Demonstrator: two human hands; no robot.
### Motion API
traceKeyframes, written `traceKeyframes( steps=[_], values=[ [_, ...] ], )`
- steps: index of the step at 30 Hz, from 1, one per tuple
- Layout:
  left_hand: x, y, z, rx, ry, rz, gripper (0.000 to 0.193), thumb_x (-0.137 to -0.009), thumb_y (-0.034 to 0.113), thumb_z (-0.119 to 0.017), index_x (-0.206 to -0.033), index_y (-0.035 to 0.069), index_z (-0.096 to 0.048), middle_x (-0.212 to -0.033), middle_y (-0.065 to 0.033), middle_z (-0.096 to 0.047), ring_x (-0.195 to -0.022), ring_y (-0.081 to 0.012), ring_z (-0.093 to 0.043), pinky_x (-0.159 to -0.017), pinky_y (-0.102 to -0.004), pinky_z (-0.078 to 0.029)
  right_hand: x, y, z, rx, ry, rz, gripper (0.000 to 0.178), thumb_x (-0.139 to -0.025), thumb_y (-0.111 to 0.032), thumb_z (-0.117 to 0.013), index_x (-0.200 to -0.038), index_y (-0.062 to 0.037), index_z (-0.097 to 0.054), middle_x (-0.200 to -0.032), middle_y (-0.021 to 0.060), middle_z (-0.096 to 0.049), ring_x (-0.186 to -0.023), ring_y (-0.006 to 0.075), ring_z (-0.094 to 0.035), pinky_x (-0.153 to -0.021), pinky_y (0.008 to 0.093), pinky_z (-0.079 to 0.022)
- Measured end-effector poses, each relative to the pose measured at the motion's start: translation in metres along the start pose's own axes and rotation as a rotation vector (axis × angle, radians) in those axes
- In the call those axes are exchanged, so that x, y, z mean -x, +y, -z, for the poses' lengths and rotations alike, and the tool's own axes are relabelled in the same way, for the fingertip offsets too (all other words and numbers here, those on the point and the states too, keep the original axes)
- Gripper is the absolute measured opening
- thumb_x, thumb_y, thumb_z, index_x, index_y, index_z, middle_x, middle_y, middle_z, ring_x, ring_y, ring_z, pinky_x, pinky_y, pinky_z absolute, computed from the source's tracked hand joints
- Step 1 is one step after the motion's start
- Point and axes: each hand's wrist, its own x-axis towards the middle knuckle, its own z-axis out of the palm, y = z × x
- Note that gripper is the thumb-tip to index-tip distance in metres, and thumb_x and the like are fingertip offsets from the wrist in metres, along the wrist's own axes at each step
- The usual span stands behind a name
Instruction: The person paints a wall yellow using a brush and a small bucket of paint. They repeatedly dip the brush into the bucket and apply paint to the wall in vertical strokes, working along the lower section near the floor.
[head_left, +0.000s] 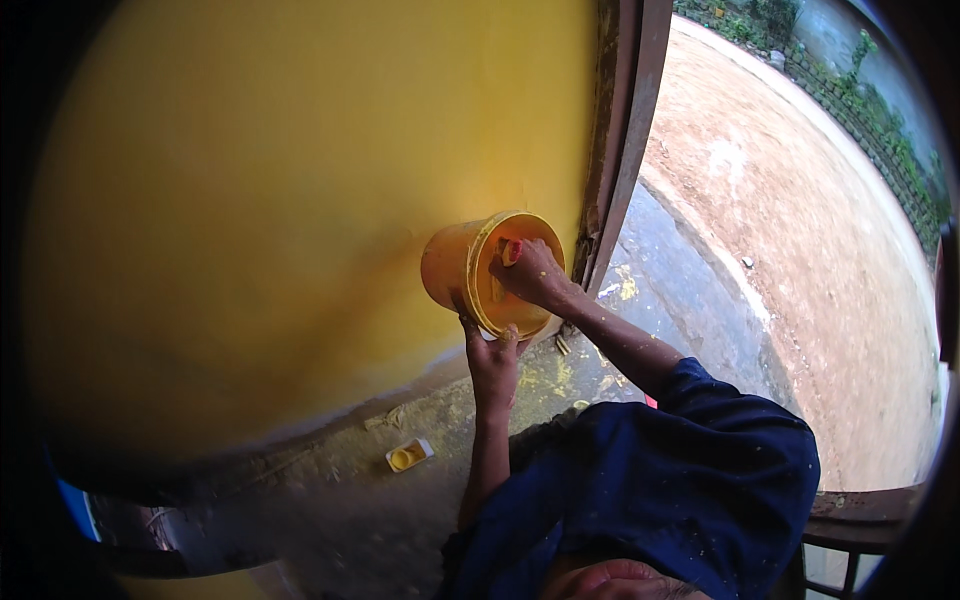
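A yellow-smeared paint bucket [447,262] is tilted on its side against the yellow wall, its mouth turned toward me. My left hand [492,360] grips its lower rim, thumb at the front and fingers on the outer side. Inside the mouth, my right hand [537,277] is closed around a paintbrush [512,252] whose red handle end shows between the fingers. The brush's lower part is mostly hidden by the hand and bucket. Specks of yellow paint dot my right hand and forearm.
The yellow wall [300,200] fills the left, ending at a brown door frame [630,140]. A small white container [409,455] with yellow paint sits on the paint-spattered floor [340,510]. Bare reddish ground [790,210] lies outside on the right. A dark railing [860,520] stands at lower right.
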Motion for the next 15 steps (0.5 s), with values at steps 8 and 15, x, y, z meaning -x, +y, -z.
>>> traceKeyframes(
  steps=[8, 15],
  values=[
    [-0.001, -0.012, 0.008, 0.034, 0.012, 0.085, 0.085, -0.091, -0.009, -0.044, -0.152, 0.027, 0.003, -0.149, -0.0153, -0.021, -0.126, -0.0304, -0.045, -0.095, -0.0434, -0.052, 0.022, 0.015, -0.015, -0.675, 0.121, -0.036, 0.035, -0.093, -0.018, -0.055, -0.120, 0.0035, -0.055, -0.095, 0.0118, -0.064, -0.081, 0.0190, -0.067, -0.070, 0.0348, -0.057],
    [-0.003, -0.038, 0.007, 0.016, 0.151, 0.146, 0.068, -0.091, -0.005, -0.046, -0.147, 0.015, -0.014, -0.135, -0.0135, -0.041, -0.109, -0.0269, -0.060, -0.082, -0.0358, -0.060, 0.035, 0.032, -0.030, -1.476, 0.072, -0.357, 0.038, -0.096, -0.021, -0.053, -0.125, 0.0028, -0.049, -0.104, 0.0121, -0.060, -0.091, 0.0187, -0.062, -0.084, 0.0324, -0.055]
  ],
)
